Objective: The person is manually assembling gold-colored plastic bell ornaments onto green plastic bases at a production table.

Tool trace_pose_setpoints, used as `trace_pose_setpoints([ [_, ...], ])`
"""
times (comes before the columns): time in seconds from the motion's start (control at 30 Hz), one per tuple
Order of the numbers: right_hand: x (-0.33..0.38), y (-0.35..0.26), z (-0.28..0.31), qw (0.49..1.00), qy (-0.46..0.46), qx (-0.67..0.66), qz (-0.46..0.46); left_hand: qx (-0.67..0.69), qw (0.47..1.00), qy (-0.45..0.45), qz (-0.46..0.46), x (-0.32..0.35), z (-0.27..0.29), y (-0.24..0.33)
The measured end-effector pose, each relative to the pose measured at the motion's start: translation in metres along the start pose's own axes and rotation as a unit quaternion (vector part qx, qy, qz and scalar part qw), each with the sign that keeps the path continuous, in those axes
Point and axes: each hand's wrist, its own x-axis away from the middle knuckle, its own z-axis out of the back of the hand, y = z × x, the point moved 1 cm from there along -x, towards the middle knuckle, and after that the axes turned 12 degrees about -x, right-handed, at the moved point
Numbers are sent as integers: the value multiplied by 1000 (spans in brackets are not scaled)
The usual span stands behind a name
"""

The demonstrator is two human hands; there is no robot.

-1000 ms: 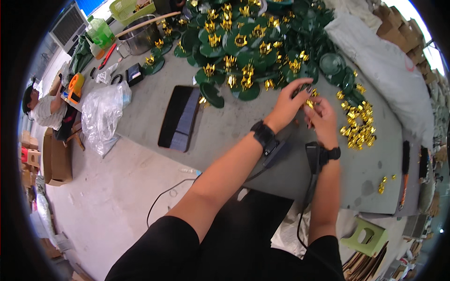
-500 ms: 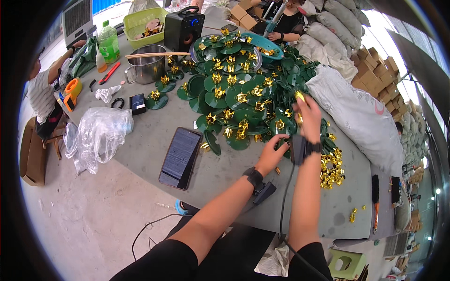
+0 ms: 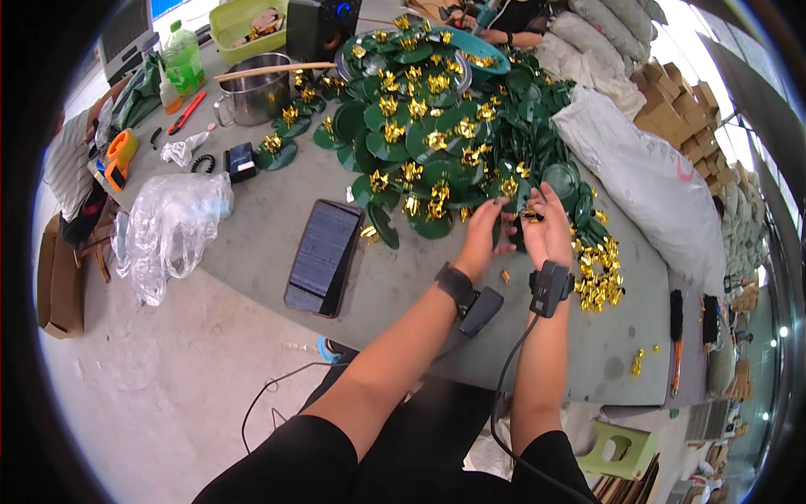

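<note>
My left hand (image 3: 484, 235) and my right hand (image 3: 547, 227) are raised side by side over the grey table (image 3: 403, 286), at the near edge of a big heap of green leaf-shaped discs with gold flowers (image 3: 428, 126). Between the fingers of both hands sits a small gold flower piece (image 3: 531, 215). Both wrists wear black bands; a cable runs down from the right one. A loose pile of gold flower pieces (image 3: 598, 273) lies just right of my right hand. One small gold piece (image 3: 505, 275) rests on the table below my hands.
A dark flat panel (image 3: 323, 254) lies left of my hands, a crumpled clear plastic bag (image 3: 172, 223) further left. A steel pot (image 3: 256, 97), green bottle (image 3: 183, 59) and green tray (image 3: 248, 25) stand at the back. A grey sack (image 3: 646, 185) lies right. Another person (image 3: 512, 17) works across the table.
The view has swung down and left. My hands have drawn back from the green heap toward its near edge and come together around a gold piece.
</note>
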Motion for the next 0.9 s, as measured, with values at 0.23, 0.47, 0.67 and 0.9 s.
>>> trace_pose_setpoints([
  [0.23, 33, 25, 12, 990, 25, 83, 109, 59, 994, -91, -10, -3, 0, -3],
  [0.47, 30, 15, 34, 972, 109, 166, 122, -77, 992, 54, -90, -11, -4, -14],
  [0.67, 36, 9, 22, 906, 18, 381, 182, -55, 981, 124, -138, -10, 3, -8],
  [0.9, 39, 7, 17, 808, -74, 516, 275, -134, 960, 176, -173, -5, -2, -1],
])
